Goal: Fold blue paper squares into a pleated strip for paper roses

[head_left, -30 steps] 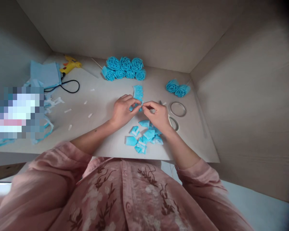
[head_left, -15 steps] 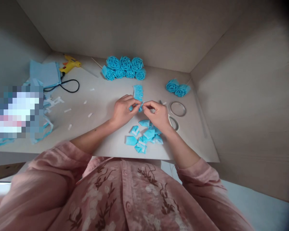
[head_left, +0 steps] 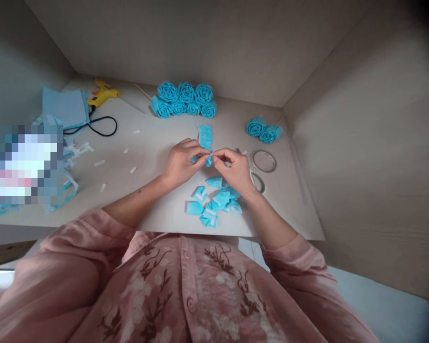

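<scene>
Between my two hands is a small folded piece of blue fabric (head_left: 209, 161), pinched at its top edge. My left hand (head_left: 186, 161) grips it with thumb and forefinger from the left. From the right, my right hand (head_left: 233, 166) pinches it too, fingertips almost meeting the left ones. Just beyond the fingers lies a gathered blue fabric strip (head_left: 205, 136). Nearer my body sits a loose pile of folded blue petals (head_left: 221, 198), some with white tape strips on them. Part of the held piece is covered by my fingers.
Several blue fabric roses (head_left: 186, 92) stand grouped at the back; two more roses (head_left: 256, 126) lie at right. Tape rolls (head_left: 264, 161) rest by my right wrist. At left are a yellow glue gun (head_left: 105, 95), blue fabric sheets (head_left: 66, 107), a black cable (head_left: 105, 126) and white scraps (head_left: 99, 163).
My fingers have shifted only slightly on the blue piece, and its folded lower part shows a little differently. Everything on the table stays where it was.
</scene>
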Demonstrator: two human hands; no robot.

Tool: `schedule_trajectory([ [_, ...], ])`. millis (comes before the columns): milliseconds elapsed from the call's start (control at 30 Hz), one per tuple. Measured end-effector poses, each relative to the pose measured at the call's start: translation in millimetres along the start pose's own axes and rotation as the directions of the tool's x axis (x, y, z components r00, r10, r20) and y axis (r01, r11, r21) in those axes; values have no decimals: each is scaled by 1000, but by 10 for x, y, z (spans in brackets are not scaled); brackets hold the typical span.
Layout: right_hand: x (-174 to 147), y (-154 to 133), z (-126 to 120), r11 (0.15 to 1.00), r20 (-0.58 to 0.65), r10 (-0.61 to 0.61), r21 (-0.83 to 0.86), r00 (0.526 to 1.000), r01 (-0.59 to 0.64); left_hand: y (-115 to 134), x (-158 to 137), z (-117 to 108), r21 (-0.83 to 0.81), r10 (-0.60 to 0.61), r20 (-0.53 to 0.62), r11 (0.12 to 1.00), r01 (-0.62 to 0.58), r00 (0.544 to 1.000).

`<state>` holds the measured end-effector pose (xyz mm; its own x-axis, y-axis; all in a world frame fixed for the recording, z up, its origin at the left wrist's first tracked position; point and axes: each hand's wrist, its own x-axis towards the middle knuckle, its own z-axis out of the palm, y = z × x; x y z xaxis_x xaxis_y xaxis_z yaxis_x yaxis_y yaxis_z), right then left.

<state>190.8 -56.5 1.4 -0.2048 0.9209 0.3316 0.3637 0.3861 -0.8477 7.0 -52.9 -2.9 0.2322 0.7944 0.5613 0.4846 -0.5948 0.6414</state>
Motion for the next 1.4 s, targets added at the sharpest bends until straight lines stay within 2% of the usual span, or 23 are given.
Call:
schedule_trajectory([
  [200, 8, -1, -27, 1000, 28, 29, 9, 999, -30, -39, 17, -13, 19, 48, 23, 999, -48, 999],
  [400, 8, -14, -34, 1000, 58, 9, 3, 998, -9, -68, 15, -7, 44, 73, 17, 996, -73, 997],
  [700, 3, 7, -28, 1000, 52, -19, -9, 998, 19, -95, -1, 4, 151, 174, 10, 973, -174, 985],
  [1400, -3, 39, -50, 991, 22, -71, -109, 997, 72, -83, -10, 26, 220, 203, 59, 952, -211, 977],
])
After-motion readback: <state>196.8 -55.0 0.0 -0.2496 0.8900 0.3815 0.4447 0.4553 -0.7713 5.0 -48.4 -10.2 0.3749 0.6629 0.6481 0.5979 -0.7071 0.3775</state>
